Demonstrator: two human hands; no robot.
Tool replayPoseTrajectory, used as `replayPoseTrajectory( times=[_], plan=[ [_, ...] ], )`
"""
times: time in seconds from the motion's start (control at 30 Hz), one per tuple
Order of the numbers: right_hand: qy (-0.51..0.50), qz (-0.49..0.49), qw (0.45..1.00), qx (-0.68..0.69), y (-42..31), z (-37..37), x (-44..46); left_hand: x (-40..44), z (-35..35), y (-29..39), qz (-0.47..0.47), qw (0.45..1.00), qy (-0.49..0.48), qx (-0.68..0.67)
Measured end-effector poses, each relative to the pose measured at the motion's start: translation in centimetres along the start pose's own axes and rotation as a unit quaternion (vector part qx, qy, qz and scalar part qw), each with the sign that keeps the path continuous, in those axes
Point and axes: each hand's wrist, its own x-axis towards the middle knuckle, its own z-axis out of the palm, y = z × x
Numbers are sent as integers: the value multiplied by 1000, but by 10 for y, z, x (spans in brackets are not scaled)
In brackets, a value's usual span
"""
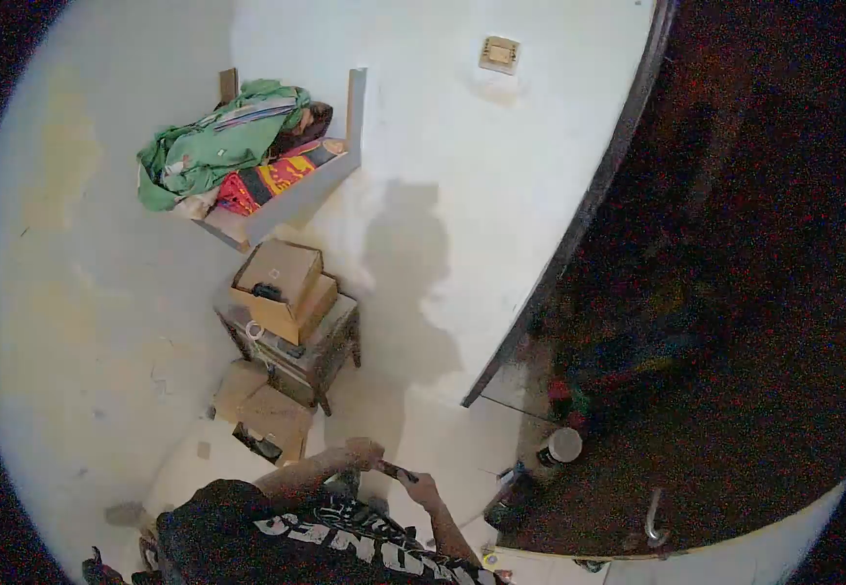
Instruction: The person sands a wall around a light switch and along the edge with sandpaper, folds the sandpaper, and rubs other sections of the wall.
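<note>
My left hand point(365, 452) is in front of my black shirt, its fingers closed at one end of a short, dark, elongated thing point(399, 473). At the thing's other end my right hand point(426, 491) is closed around it. It looks brownish near my left hand and darker toward my right; its kind is too small to make out. Both hands are low in the view, to the right of an open cardboard box point(282, 419) on the floor.
A small wooden table point(330, 341) bears a cardboard box point(287, 273). Above it, a corner shelf point(311, 190) holds a green cloth point(213, 146). A switch plate point(499, 55) is on the wall. A dark door point(715, 439) and a white-lidded container point(564, 446) are at right.
</note>
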Motion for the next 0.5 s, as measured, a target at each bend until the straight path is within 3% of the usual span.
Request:
replayPoseTrajectory(
  times=[0.13,0.17,0.27,0.37,0.4,0.47,0.5],
  plan=[
    [-25,122,989,84,-12,-24,-38,-24,-16,40,23,993,89,-75],
    [-9,83,994,66,-2,-23,-40,-22,-12,40,43,986,115,-112],
    [-20,148,975,167,13,-33,-41,-21,-21,51,67,969,177,-156],
    [27,167,956,240,18,-45,-43,-20,-37,75,26,918,128,-375],
    [43,173,948,264,15,-47,-42,-18,-42,82,9,925,127,-358],
    [77,97,944,305,-23,-64,-44,-15,-50,91,-23,938,123,-322],
    [84,51,951,292,-29,-72,-44,-5,-40,85,15,903,93,-418]
  ],
)
